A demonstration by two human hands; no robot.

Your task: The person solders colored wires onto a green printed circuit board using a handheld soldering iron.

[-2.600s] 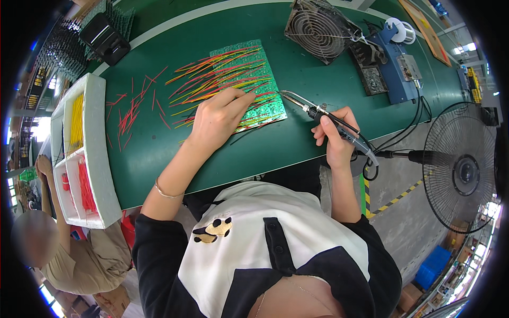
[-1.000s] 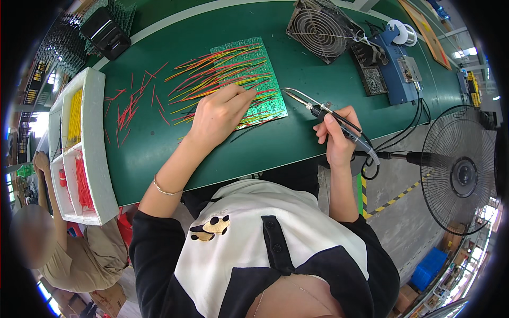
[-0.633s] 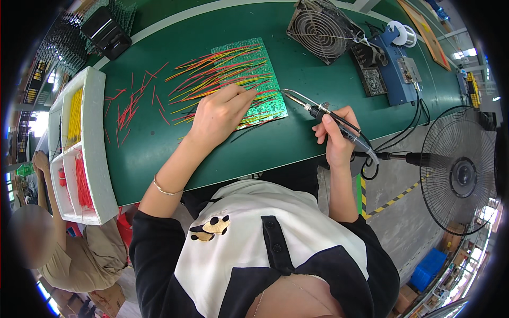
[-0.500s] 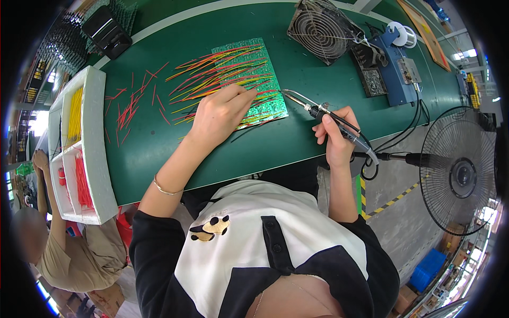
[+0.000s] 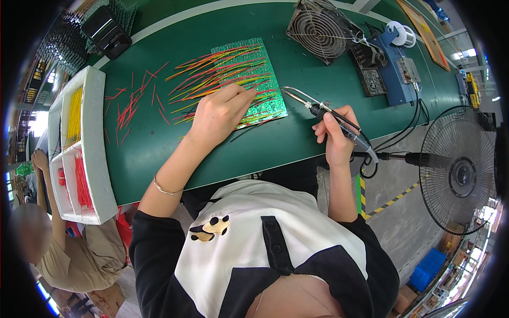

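A green circuit board panel point(image 5: 269, 74) lies on the bench, with rows of red, yellow and black wires point(image 5: 199, 77) reaching out from it to the left. My left hand point(image 5: 221, 114) is over the panel's lower part, its thumb and fingers pinched on a thin wire; the fingers hide most of that wire. In my right hand point(image 5: 339, 139) is a soldering iron point(image 5: 344, 127), held like a pen. Its tip, with a thin curved tube beside it, is at the panel's right edge, close to my left fingertips; whether it touches a joint is too small to tell.
Loose red wires point(image 5: 130, 106) lie left of the panel. A white foam box point(image 5: 101, 153) holds yellow and red wires. Behind stand a small fan point(image 5: 321, 32) and a blue soldering station point(image 5: 395, 69) with a solder spool point(image 5: 405, 34). A floor fan point(image 5: 461, 172) is at right; another person sits at left.
The soldering iron's tip has shifted very slightly. Both hands otherwise keep nearly the same place and grip.
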